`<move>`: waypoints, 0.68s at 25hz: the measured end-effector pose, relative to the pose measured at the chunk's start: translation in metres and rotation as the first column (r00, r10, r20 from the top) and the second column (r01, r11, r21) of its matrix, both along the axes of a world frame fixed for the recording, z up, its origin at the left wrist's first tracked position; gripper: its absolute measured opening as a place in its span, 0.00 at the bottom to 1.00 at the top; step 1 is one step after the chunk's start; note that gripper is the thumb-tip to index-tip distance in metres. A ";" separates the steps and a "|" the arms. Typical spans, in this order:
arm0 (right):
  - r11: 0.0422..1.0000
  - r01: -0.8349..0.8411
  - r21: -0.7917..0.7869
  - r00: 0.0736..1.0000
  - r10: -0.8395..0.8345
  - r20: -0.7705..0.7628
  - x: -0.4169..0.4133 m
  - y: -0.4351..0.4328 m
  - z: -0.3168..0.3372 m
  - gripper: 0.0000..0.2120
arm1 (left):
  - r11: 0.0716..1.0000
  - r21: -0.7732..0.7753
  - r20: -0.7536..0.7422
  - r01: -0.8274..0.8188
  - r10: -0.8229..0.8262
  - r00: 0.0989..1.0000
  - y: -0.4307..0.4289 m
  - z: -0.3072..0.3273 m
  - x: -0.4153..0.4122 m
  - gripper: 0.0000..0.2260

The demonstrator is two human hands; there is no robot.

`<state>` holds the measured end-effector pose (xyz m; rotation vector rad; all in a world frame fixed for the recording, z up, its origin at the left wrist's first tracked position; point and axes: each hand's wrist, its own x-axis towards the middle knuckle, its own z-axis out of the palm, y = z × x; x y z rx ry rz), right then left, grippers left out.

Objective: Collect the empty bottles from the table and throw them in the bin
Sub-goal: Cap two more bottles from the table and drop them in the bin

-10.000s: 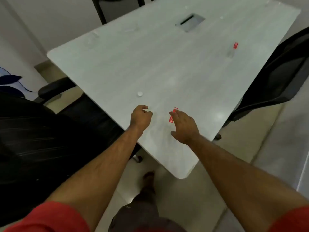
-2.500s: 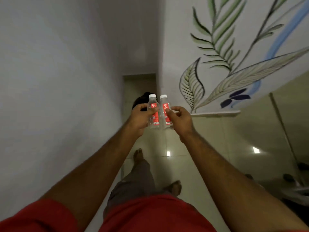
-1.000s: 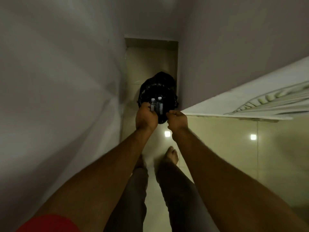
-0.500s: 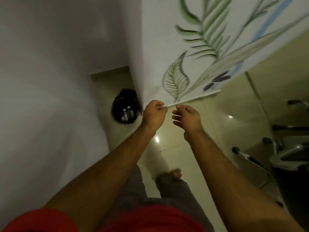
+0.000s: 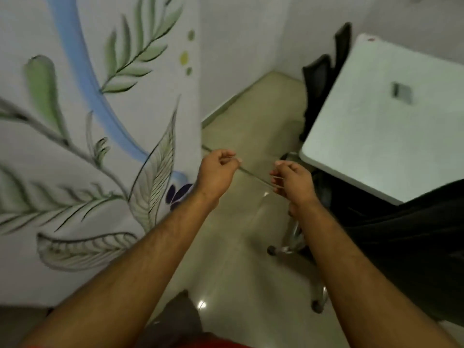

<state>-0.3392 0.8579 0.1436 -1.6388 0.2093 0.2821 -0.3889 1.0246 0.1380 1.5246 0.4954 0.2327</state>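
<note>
Both of the person's arms reach forward over a glossy beige tiled floor (image 5: pixel 233 247), and neither hand holds anything. The left hand (image 5: pixel 216 172) hangs in the air with its fingers (image 5: pixel 229 156) curled loosely inward toward the palm, thumb near the fingertips but pinching nothing. The right hand (image 5: pixel 292 179) floats just beside it at about the same height, its fingers (image 5: pixel 283 165) also bent and loosely gathered, slightly parted from one another, with nothing between them. The two hands are near each other but apart. To the left stands a white wall (image 5: pixel 75 146) painted with green leaf sprays, a blue curved band and a few dark blue petals low down near the left wrist. To the right, the corner of a pale rectangular surface (image 5: pixel 389 146) comes into view; a small grey cable hatch (image 5: pixel 401 92) is set into its top, and a tiny reddish spot sits near its far edge, too small and blurred to identify. No bottle can be made out on the part of the surface that shows, and neither the bottles nor the bin appear anywhere in this view, so where they are cannot be told. A black office chair (image 5: pixel 401 247) stands pushed in at the near side of the surface, its chromed base and castors resting on the floor, and another black chair (image 5: pixel 324 79) stands at the far side against the back wall. The whole scene is softly motion-blurred.
</note>
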 end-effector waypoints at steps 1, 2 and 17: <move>0.999 0.042 0.005 0.999 -0.042 0.012 0.025 -0.011 0.004 0.04 | 0.999 0.013 0.014 0.040 -0.041 0.999 -0.007 0.005 0.032 0.08; 0.996 0.092 0.016 0.995 -0.093 0.027 0.052 -0.022 0.008 0.04 | 0.996 0.020 0.028 0.086 -0.087 0.996 -0.016 0.009 0.068 0.08; 0.838 0.546 0.005 0.837 -0.546 -0.022 0.436 -0.066 0.019 0.06 | 0.783 0.156 -0.035 0.602 -0.604 0.796 -0.086 0.031 0.548 0.12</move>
